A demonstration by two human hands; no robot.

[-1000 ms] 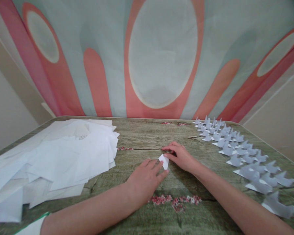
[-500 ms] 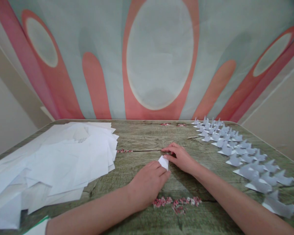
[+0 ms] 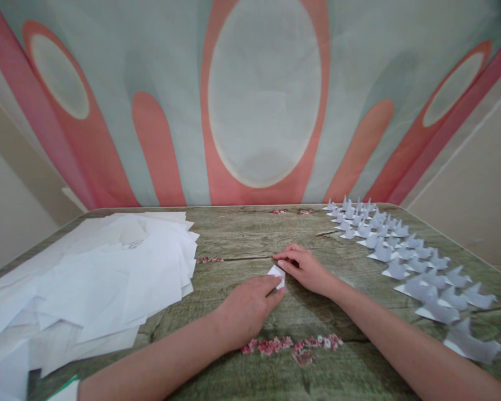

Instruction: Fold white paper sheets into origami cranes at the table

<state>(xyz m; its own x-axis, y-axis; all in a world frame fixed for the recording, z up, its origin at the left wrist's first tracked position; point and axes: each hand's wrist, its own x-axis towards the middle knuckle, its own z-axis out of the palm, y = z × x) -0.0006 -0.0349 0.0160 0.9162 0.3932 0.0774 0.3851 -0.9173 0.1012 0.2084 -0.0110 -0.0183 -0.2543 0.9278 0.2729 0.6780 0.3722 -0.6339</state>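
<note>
A small folded piece of white paper (image 3: pixel 277 272) lies at the middle of the table. My left hand (image 3: pixel 250 306) has it between fingers and thumb, its near part partly covered by them. Just beyond the paper is my right hand (image 3: pixel 304 269), with fingers bent and a slight gap between thumb and forefinger. Its thumb tip is close to the paper's upper edge; whether they touch I cannot tell. Nothing shows in the right hand.
Loose white sheets (image 3: pixel 121 278) lie in a spread pile at the left. Rows of folded paper birds (image 3: pixel 420 287) stand along the right side. The wood-patterned table (image 3: pixel 234 231) meets a patterned backdrop (image 3: pixel 263 195) at its far edge.
My right thumb has come off the paper's top corner. The left fingers have shifted on the paper, showing its folded shape differently. The whole view has moved slightly.
</note>
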